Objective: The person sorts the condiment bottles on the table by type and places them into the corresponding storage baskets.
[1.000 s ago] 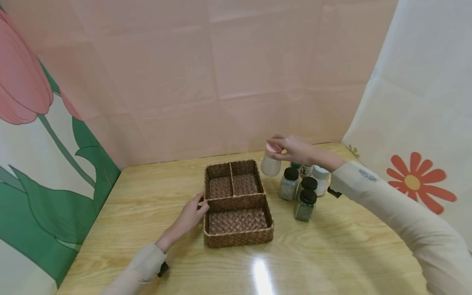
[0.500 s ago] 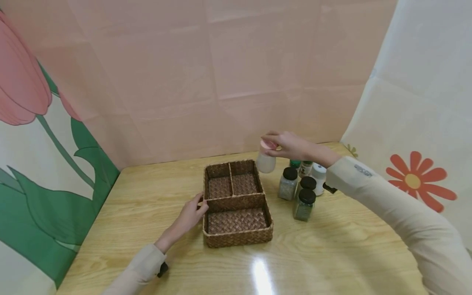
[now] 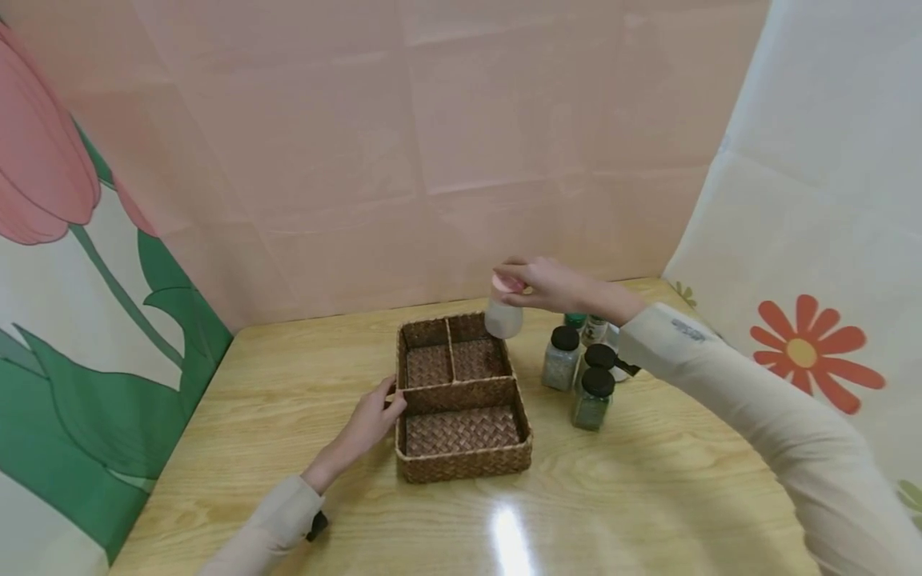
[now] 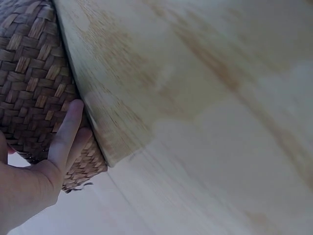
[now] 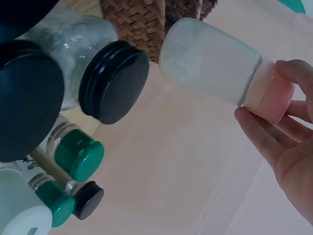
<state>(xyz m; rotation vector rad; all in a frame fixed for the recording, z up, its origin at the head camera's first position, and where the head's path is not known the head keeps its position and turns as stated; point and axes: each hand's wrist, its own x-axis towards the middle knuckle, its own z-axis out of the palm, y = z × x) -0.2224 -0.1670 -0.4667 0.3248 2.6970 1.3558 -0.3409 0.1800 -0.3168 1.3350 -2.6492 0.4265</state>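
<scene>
In the head view my right hand (image 3: 543, 284) pinches the pink lid of a frosted jar (image 3: 503, 318) and holds it up at the far right corner of a woven basket (image 3: 464, 466). The right wrist view shows thumb and fingers round the lid of this tilted jar (image 5: 210, 61). Three compartments divide the brown basket, two small ones behind and a wide one in front. My left hand (image 3: 373, 416) touches the basket's left outer side. Its fingers lie straight against the weave (image 4: 34, 88) in the left wrist view.
Right of the basket stand several jars: a black-lidded one with pale contents (image 3: 560, 366), a black-lidded one with green contents (image 3: 592, 404), and green-capped bottles (image 5: 80, 156) behind. A white container (image 5: 19, 205) is partly hidden. A pink curtain (image 3: 461, 160) hangs behind the wooden table (image 3: 302, 360).
My right hand has moved left with the pink-lidded jar, from beside the basket to over its far right corner. My left hand stays at the basket's side.
</scene>
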